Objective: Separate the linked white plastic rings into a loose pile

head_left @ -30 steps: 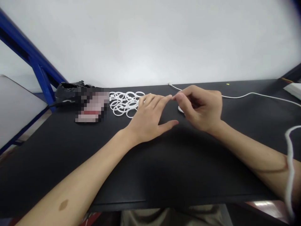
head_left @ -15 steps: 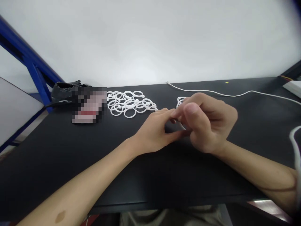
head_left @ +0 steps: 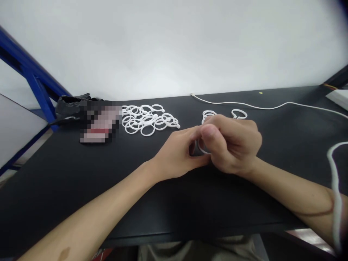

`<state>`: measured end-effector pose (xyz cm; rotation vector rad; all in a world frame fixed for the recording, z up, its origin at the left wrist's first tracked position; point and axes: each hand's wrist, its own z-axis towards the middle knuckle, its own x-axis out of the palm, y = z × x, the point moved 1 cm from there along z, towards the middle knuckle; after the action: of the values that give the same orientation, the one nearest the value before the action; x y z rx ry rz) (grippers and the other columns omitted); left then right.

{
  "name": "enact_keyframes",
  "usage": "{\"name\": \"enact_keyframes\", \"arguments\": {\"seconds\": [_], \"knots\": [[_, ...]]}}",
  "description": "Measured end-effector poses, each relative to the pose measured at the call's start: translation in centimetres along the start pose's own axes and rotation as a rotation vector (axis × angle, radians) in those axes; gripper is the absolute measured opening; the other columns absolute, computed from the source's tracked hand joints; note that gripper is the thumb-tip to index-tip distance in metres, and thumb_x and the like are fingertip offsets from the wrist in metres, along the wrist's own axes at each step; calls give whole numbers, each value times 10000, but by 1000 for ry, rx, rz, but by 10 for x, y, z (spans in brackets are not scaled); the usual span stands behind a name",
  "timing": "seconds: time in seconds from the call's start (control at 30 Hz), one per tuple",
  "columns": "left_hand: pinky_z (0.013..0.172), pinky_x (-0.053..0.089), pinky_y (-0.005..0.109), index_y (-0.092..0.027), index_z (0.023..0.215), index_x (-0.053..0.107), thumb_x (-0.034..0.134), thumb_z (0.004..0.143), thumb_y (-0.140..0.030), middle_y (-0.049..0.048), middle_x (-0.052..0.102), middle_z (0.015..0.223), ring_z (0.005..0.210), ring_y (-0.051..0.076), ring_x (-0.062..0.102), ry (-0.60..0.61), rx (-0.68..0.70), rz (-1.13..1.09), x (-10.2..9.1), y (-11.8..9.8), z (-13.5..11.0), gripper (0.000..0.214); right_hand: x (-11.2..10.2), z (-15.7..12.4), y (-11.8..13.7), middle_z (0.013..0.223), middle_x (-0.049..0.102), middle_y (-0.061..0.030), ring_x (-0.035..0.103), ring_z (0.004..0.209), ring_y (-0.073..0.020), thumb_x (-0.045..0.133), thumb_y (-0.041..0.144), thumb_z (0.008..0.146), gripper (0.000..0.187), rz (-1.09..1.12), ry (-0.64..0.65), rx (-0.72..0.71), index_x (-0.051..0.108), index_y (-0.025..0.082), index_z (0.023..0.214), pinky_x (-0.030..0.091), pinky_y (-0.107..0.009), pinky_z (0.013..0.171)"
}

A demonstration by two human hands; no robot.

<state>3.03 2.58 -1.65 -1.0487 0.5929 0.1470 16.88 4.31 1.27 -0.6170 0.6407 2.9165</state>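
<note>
My left hand (head_left: 175, 154) reaches in from the left and grips a white plastic ring (head_left: 200, 148) between its thumb and fingers. Only a curved part of this ring shows; the rest lies behind my hands. Close against it, my right hand (head_left: 235, 145) is closed, its curled fingers and thumb at the ring's right side. They appear to pinch the same ring, though the contact is hidden. Just beyond my hands lie a few white rings (head_left: 209, 113), partly covered by them. Another white ring (head_left: 239, 113) rests farther right.
A loose pile of white rings with small knobs (head_left: 147, 130) lies on the black table (head_left: 136, 203), left of centre. Beside it are a pixelated phone-like object (head_left: 99, 127) and a black plastic bag (head_left: 69, 107). A white cable (head_left: 258, 107) runs along the back.
My right hand has shifted left and slightly down, closer to my left hand. The white ring at the back right, hidden before, now shows. More of the held ring's curve is visible.
</note>
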Motion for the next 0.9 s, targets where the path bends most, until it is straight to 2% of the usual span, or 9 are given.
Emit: {"name": "enact_keyframes", "arguments": {"seconds": [0.1,0.2,0.3,0.43,0.53,0.63,0.77,0.9], "knots": [[641,512,239,-185,847,599,710,792,-194,-11,681,844,741,132,635,-18,64,23,0,1,-1,124,-1,0,-1,530,558,29,512,473,-86,483,236,972,393,-66,115,-80,469,225,579,393,-250,435],[601,493,221,-184,848,611,711,789,-213,-21,678,810,689,118,614,-42,74,53,0,3,-1,120,0,-2,-4,556,558,33,488,487,-73,474,244,988,372,-125,158,-114,507,219,618,380,-236,449],[558,467,212,-178,790,618,710,781,-235,-30,651,731,633,110,588,-69,45,102,-2,4,-1,109,2,-3,-8,611,556,20,487,526,-76,499,203,976,304,-113,105,-144,545,206,676,395,-230,472],[532,430,202,-179,724,606,724,741,-205,-59,579,618,552,83,520,-180,1,143,-10,4,0,121,5,-3,-18,816,584,-51,580,739,-145,546,197,939,173,-173,45,-146,606,196,777,503,-296,614],[565,445,200,-196,881,678,732,758,-215,-64,572,634,573,83,524,-237,-25,84,-14,6,0,136,5,-2,-27,923,598,-73,603,876,-190,541,224,941,100,-237,-4,-69,639,208,931,533,-360,715],[618,461,210,-215,1023,702,745,800,-325,-44,578,700,642,98,544,-271,-35,14,-15,9,0,253,4,-4,-34,867,628,-41,612,794,-157,549,292,958,137,-197,-31,22,630,196,1013,531,-331,699],[642,463,217,-214,1015,711,751,812,-392,-27,579,751,681,106,544,-279,-79,-60,-14,12,1,274,3,-7,-36,706,666,28,571,566,-75,577,320,969,158,-99,-31,135,619,195,883,463,-228,549],[652,467,221,-220,1042,706,737,828,-420,-20,576,769,701,112,555,-268,-92,-129,-15,13,1,295,3,-8,-32,720,709,23,614,591,-77,571,350,978,199,-109,-55,142,634,203,859,464,-220,556]]}}
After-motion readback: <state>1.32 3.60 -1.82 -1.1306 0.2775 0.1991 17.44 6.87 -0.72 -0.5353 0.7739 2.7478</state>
